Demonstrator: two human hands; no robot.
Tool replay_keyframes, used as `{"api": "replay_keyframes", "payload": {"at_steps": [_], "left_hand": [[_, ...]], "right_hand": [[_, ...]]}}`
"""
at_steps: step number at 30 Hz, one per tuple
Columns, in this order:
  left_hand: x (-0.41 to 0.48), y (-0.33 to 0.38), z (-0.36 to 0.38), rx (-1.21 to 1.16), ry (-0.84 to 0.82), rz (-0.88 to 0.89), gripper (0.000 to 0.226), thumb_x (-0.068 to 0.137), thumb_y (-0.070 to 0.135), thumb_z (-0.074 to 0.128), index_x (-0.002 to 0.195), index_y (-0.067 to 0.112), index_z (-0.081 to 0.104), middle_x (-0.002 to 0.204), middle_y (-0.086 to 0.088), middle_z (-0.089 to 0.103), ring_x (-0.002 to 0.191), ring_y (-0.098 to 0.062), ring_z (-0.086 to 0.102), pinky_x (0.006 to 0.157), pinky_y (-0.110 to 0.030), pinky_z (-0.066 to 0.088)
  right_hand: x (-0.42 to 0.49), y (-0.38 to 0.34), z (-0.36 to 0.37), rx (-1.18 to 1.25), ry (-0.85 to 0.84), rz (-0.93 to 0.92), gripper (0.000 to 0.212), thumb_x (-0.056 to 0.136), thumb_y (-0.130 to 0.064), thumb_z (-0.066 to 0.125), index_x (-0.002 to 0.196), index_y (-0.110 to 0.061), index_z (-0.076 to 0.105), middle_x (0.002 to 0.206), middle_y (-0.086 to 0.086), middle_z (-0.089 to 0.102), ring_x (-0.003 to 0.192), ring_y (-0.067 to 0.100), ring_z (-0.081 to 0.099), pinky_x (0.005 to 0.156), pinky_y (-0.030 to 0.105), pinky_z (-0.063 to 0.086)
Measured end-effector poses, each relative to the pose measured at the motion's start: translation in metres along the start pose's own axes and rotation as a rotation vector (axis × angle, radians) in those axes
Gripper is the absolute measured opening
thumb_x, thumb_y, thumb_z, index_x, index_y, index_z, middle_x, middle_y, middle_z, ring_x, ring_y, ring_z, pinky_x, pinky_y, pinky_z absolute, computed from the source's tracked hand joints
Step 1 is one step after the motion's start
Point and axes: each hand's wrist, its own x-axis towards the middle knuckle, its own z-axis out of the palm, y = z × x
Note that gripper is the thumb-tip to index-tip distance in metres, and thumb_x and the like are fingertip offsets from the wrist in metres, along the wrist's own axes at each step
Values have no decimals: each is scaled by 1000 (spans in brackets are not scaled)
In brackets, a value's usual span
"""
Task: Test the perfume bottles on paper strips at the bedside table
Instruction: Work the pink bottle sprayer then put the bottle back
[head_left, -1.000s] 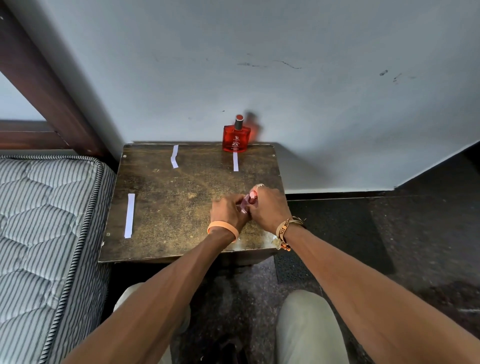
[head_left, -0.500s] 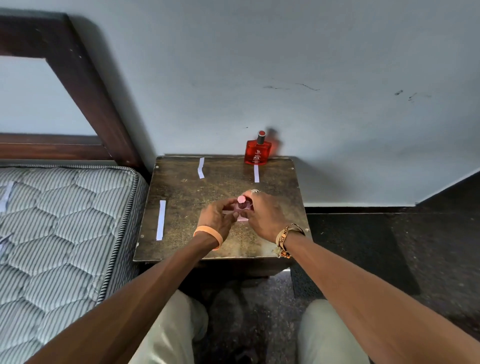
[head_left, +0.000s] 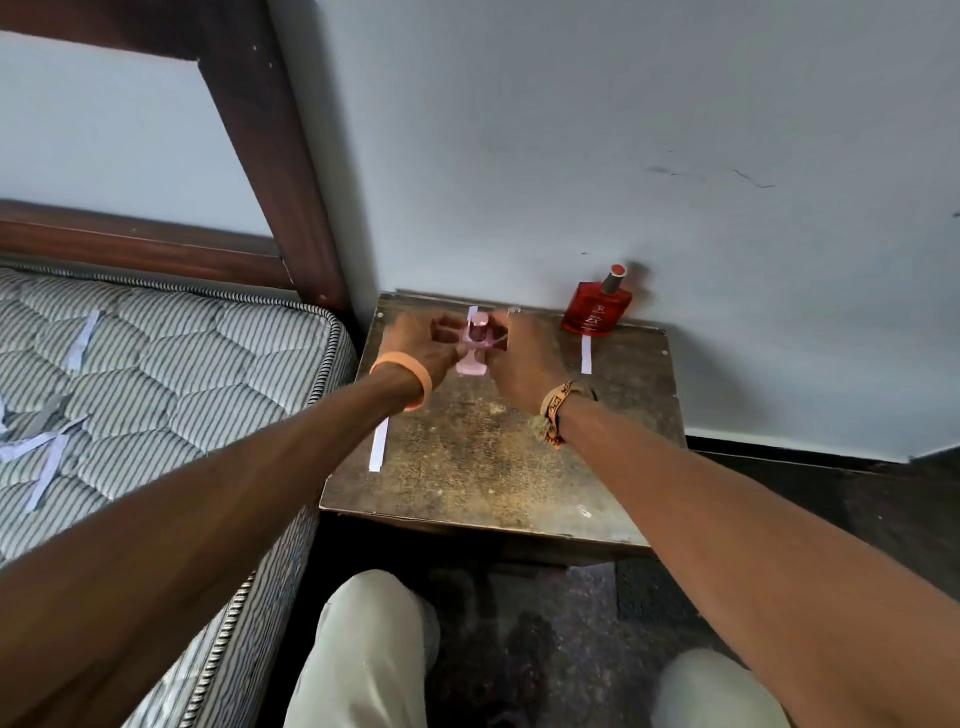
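Both hands are up at the back left of the bedside table (head_left: 493, 457). The pink perfume bottle (head_left: 474, 344) is sandwiched between them, upright, cap up, its pale base showing just below the fingers. The left hand (head_left: 418, 340), with an orange wristband (head_left: 402, 376), has its fingers curled round the bottle's left side. The right hand (head_left: 519, 358), with a woven bracelet (head_left: 558, 402), wraps the right side. The exact finger placement is blurred.

One paper strip (head_left: 472, 312) pokes out just behind the bottle. The red perfume bottle (head_left: 597, 310) stands at the back right against the wall (head_left: 571, 130), well apart from the hands, with a second strip (head_left: 586, 355) just in front of it. A third strip (head_left: 378, 445) lies near the table's left edge, below the left wrist. More strips lie on the mattress (head_left: 171, 364) at left.
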Motion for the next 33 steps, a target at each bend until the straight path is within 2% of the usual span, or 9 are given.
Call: {"api": "replay_keyframes", "payload": {"at_steps": [3, 7, 12, 18, 22, 26, 30, 33], "left_hand": [[36, 3, 0, 24, 16, 32, 29, 76, 3, 76, 104, 9, 68, 95, -9, 73, 87, -21, 70, 83, -41, 58], [79, 6, 4, 29, 43, 32, 25, 74, 8, 77, 93, 22, 70, 87, -2, 75, 80, -17, 72, 81, -39, 59], [116, 6, 9, 41, 35, 30, 26, 73, 3, 76, 94, 19, 71, 86, -6, 74, 79, -18, 72, 80, -37, 59], [130, -8, 12, 99, 48, 20, 27, 76, 7, 75, 100, 18, 71, 91, -5, 74, 81, -17, 71, 82, -35, 58], [132, -15, 15, 102, 54, 8, 25, 77, 9, 75, 99, 20, 71, 91, -4, 75, 82, -16, 71, 83, -33, 58], [132, -20, 18, 87, 57, -6, 26, 77, 7, 74, 101, 18, 71, 92, -4, 75, 81, -17, 71, 82, -35, 58], [130, -21, 17, 63, 44, -15, 30, 76, 4, 74, 103, 17, 71, 92, -4, 74, 80, -16, 71, 79, -36, 60], [126, -17, 16, 81, 32, -13, 39, 74, 2, 76, 110, 15, 68, 99, -6, 73, 85, -18, 70, 78, -36, 59]], "right_hand": [[32, 2, -2, -9, 49, 2, 19, 88, -6, 67, 106, -11, 67, 102, 3, 66, 87, 15, 56, 59, 21, 34], [77, 12, 0, -61, 108, 45, 25, 85, -11, 69, 110, -12, 68, 107, 5, 68, 93, 18, 61, 70, 21, 36], [109, 22, 7, -80, 142, 62, 18, 83, -11, 69, 99, -18, 69, 97, 2, 68, 85, 18, 59, 66, 22, 34], [122, 32, 22, -57, 109, 62, 23, 82, -10, 70, 103, -18, 69, 94, -1, 63, 85, 18, 56, 69, 23, 37], [129, 41, 35, -81, 107, 94, 20, 84, -5, 66, 102, -15, 67, 97, 4, 67, 89, 23, 61, 68, 26, 42], [130, 46, 38, -76, 111, 100, 17, 85, -7, 64, 100, -14, 66, 95, 3, 66, 86, 22, 59, 66, 27, 39], [129, 49, 40, -40, 107, 125, 23, 86, -8, 65, 106, -18, 65, 97, 0, 65, 84, 18, 57, 61, 24, 37], [129, 49, 40, -36, 113, 164, 37, 86, -2, 64, 119, -19, 62, 102, 1, 66, 91, 20, 62, 67, 27, 46]]}}
